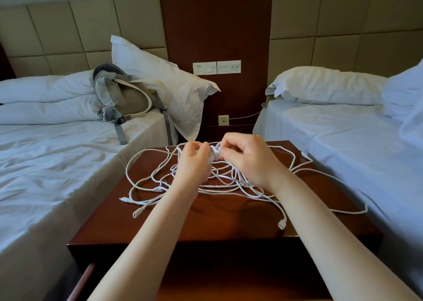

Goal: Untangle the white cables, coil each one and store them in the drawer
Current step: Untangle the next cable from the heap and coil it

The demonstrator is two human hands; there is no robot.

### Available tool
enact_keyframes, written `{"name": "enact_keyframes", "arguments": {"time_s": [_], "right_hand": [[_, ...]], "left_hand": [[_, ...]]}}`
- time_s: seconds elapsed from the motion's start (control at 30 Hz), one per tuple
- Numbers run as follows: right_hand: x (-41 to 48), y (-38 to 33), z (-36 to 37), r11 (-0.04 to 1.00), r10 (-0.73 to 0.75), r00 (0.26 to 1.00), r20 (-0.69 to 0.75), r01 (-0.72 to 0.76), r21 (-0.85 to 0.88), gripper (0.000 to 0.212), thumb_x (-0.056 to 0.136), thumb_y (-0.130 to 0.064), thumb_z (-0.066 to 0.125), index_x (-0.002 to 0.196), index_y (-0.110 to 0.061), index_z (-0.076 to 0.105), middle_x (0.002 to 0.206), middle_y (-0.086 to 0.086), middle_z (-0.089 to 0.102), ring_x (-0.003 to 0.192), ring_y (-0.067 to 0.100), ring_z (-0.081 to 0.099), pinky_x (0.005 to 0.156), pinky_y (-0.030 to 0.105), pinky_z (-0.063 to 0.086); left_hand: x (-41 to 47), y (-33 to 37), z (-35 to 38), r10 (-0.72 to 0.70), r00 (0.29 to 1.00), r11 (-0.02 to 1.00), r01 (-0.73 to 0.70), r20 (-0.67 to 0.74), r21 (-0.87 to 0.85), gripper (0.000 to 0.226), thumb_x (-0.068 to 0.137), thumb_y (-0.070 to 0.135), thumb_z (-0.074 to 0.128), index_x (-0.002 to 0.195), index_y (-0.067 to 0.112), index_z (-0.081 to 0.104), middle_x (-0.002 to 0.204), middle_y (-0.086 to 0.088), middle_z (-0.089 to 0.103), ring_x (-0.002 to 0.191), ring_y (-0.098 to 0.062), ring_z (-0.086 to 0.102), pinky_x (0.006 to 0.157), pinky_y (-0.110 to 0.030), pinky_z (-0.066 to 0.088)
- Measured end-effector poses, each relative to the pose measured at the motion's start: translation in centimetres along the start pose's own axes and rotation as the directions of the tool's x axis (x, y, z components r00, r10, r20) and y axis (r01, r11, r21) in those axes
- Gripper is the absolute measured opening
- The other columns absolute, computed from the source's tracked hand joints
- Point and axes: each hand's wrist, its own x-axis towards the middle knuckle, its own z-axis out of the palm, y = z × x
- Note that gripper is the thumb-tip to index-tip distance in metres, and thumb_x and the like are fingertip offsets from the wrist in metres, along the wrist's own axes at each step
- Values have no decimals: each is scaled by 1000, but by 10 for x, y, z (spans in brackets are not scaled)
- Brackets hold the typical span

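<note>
White cables (229,181) – where do they lie?
– In a loose tangle across the dark wooden counter (206,218), between the two beds. Loops run out to the left and right edges, and one strand hangs over the right side. A plug end (282,223) lies near the front right corner.
– And the person's hands?
– Both are raised over the far half of the counter, close together. The left hand (194,161) has its fingers curled round a small bunch of cable (215,155). The right hand (247,156) pinches cable at that same bunch with thumb and fingertips. The spot is blurred, so it cannot be told which strand each hand holds.
– Is the drawer in view?
– Yes, the drawer (229,287) stands pulled out under the near edge of the counter, between the forearms. What shows of it is brown wood.
– What else is around?
– A grey and beige backpack (128,99) lies on the left bed (45,163), leaning against a white pillow (164,81). The right bed (343,140) carries white bedding. On the far wooden panel sit white wall sockets (216,67).
</note>
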Motion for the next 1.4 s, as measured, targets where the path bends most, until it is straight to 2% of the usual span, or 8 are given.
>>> {"name": "enact_keyframes", "arguments": {"time_s": [0.3, 0.63, 0.7, 0.77, 0.93, 1.13, 1.27, 1.4], "right_hand": [[-1, 8, 34, 939, -210, 976, -58, 185, -290, 16, 86, -11, 57, 73, -21, 54, 62, -9, 52, 55, 11, 48, 51, 37, 46], [1, 29, 3, 998, 27, 999, -21, -26, 54, 6, 91, -25, 61, 89, -23, 66, 78, -2, 63, 67, 8, 53, 60, 19, 40], [1, 28, -6, 994, 50, 998, 40, -53, 92, 18, 87, -37, 61, 93, -21, 68, 81, 1, 65, 68, 15, 54, 60, 26, 41], [1, 29, -13, 998, 44, 998, 42, -46, 53, 12, 87, -30, 64, 93, -20, 68, 80, -7, 65, 69, 4, 55, 60, 13, 41], [2, 33, -17, 972, -28, 999, 21, 32, -234, 7, 88, -17, 64, 88, -24, 65, 79, -11, 56, 74, 1, 52, 63, 10, 41], [3, 33, -16, 963, 28, 997, 75, -7, -269, 7, 89, -17, 64, 86, -24, 66, 77, -13, 55, 71, 0, 52, 61, 11, 37], [2, 31, -17, 963, 81, 992, 95, -54, -264, 13, 93, -17, 57, 95, -17, 70, 81, -16, 56, 75, -14, 50, 64, 2, 37], [1, 26, -14, 954, 157, 980, 120, -120, -274, 19, 94, -18, 55, 106, -18, 70, 85, -14, 59, 78, -1, 58, 61, 7, 39]], "left_hand": [[7, 6, -18, 76, 985, 944, -121, -154, -308, 17, 99, 19, 41, 86, 8, 43, 48, 1, 36, 35, -6, 29, 35, -18, 25], [0, 9, -20, 322, 896, 854, -135, 306, -503, 30, 99, 15, 42, 70, 9, 42, 41, 3, 32, 34, -5, 24, 35, -14, 22], [-1, 8, -21, 329, 849, 877, -113, 414, -467, 26, 92, 16, 48, 67, 9, 46, 42, 3, 34, 34, -5, 24, 36, -14, 22], [-2, 6, -22, 282, 833, 916, -86, 477, -392, 23, 88, 16, 54, 66, 10, 49, 45, 0, 38, 35, -5, 25, 36, -13, 23], [-4, 4, -25, 155, 875, 979, -198, 459, 46, 20, 91, 17, 57, 73, 11, 51, 52, 5, 47, 44, -7, 31, 42, -18, 24], [-1, 0, -19, 193, 902, 802, -372, 387, 466, 22, 93, 30, 54, 72, 24, 48, 62, 6, 47, 51, -7, 40, 43, -15, 31], [3, -6, -15, 160, 915, 773, -349, 369, 530, 16, 95, 33, 48, 81, 26, 47, 75, 0, 56, 64, -12, 48, 56, -25, 37], [5, -9, -13, 164, 926, 712, -350, 341, 609, 22, 98, 30, 44, 78, 23, 50, 72, 4, 53, 61, -8, 46, 48, -14, 34]]}}
